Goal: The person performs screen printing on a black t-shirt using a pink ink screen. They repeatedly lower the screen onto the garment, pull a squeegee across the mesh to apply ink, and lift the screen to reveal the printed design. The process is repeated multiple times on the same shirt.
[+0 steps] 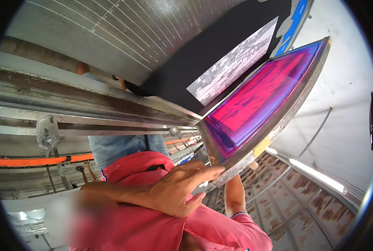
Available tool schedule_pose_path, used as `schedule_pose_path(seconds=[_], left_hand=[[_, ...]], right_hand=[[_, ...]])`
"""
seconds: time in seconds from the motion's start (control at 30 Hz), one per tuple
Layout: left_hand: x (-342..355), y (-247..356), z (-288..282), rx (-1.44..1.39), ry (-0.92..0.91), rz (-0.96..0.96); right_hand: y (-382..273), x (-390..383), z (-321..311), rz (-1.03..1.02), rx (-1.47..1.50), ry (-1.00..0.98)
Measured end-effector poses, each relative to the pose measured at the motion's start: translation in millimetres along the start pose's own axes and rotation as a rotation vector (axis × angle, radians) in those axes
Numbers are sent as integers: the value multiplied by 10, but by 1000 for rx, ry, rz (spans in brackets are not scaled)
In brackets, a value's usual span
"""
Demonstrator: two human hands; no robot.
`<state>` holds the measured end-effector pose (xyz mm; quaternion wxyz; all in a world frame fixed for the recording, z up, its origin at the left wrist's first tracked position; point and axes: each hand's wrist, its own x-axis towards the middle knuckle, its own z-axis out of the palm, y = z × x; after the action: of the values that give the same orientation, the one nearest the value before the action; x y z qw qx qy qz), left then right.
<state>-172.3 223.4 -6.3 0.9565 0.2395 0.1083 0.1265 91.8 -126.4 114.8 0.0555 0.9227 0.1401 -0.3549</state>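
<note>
Right of centre, can count one screen-printing frame (298,97) with one yellow patch (261,147). At upper centre, one black fabric (169,75) with one grey-and-white print (236,62). Near lower centre, one left hand (180,184) and one right hand (253,165), mostly hidden. At middle left, one orange rail (27,162). At lower right, one lit tube lamp (316,175).

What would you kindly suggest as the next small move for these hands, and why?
I'd probably settle the left hand more firmly on the frame before shifting it: the frame looks tilted beside the white print, that hand reaches only its near corner, and the right hand is mostly hidden behind it, so its hold cannot be judged.
</note>
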Motion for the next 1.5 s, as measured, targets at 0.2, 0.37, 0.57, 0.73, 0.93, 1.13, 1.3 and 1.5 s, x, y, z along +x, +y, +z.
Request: schedule_pose_path(seconds=[0.2,0.37,0.57,0.73,0.93,1.13,1.3,1.5], left_hand=[[-53,49,11,-117,20,-121],[12,78,5,47,71,-58],[-12,-100,-13,350,360,44],[27,-259,-127,685,531,91],[-19,-546,-493,946,553,27],[-72,-676,-570,1184,567,-126],[-77,-770,-865,1300,540,-67],[217,-560,-491,1260,611,-205]], right_hand=[[59,150,76,-52,19,-12],[119,278,125,-90,27,-25],[271,295,305,-165,40,-20],[32,430,473,-74,142,44],[267,540,1016,-109,25,274],[83,528,1109,-50,-4,279],[24,540,1239,-74,50,343],[23,523,1381,-203,65,503]])
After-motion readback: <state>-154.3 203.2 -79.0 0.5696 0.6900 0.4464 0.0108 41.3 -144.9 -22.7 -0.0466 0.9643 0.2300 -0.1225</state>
